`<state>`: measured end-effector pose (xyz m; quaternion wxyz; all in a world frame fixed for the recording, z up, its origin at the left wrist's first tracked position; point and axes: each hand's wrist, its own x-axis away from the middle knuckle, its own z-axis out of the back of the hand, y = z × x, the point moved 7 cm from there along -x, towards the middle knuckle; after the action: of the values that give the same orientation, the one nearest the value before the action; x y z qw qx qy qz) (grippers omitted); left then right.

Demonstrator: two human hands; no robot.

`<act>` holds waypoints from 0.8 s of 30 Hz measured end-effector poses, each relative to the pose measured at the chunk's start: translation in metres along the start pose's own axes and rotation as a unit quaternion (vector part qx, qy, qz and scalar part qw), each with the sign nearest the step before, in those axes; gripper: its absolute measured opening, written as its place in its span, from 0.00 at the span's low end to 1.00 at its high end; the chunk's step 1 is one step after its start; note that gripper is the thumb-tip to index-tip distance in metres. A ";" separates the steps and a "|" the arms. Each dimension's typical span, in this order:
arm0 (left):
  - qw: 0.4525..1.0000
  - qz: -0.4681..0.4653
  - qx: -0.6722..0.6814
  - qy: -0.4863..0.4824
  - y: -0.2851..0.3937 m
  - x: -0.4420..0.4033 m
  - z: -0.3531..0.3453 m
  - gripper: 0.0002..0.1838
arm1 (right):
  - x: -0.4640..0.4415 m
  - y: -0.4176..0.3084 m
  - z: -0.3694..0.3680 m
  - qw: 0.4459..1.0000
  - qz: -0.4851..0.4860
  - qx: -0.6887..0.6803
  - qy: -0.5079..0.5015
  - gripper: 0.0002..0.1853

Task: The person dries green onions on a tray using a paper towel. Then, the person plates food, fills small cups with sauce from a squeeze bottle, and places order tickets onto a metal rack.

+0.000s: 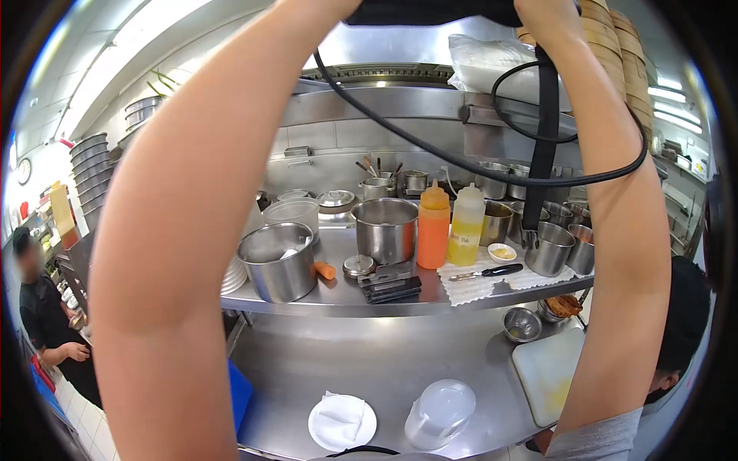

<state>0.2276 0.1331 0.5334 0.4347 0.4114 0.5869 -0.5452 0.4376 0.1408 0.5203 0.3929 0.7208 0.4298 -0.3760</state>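
Observation:
Both my arms are raised past the top of the head view. My left hand (pixel 327 6) and my right hand (pixel 547 17) close on the two ends of a dark object with a strap and cable (pixel 434 11); most fingers are cut off or hidden. From it a black cable (pixel 430 146) loops down across the view. A black strap with a buckle (pixel 547 131) dangles near my right forearm. Below, on the steel counter, lie a white plate with a folded napkin (pixel 342 421) and an upturned clear plastic tub (pixel 440 415).
A steel shelf (pixel 346 309) carries pots, an orange squeeze bottle (pixel 433 229), a yellow squeeze bottle (pixel 467 227) and a peeler-like tool (pixel 486 272). A cutting board (pixel 547 373) lies at right. One person (pixel 50 307) stands left, another (pixel 688 323) close at right.

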 end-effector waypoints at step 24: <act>0.943 0.133 0.054 -0.302 -0.017 0.069 -0.125 0.15 | 0.032 -0.050 -0.049 0.910 0.033 -0.148 -0.387 0.23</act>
<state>0.1838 0.2573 0.4751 0.6370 0.3245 0.3380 -0.6121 0.4134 0.2110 0.5006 0.6427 0.4660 0.2708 -0.5445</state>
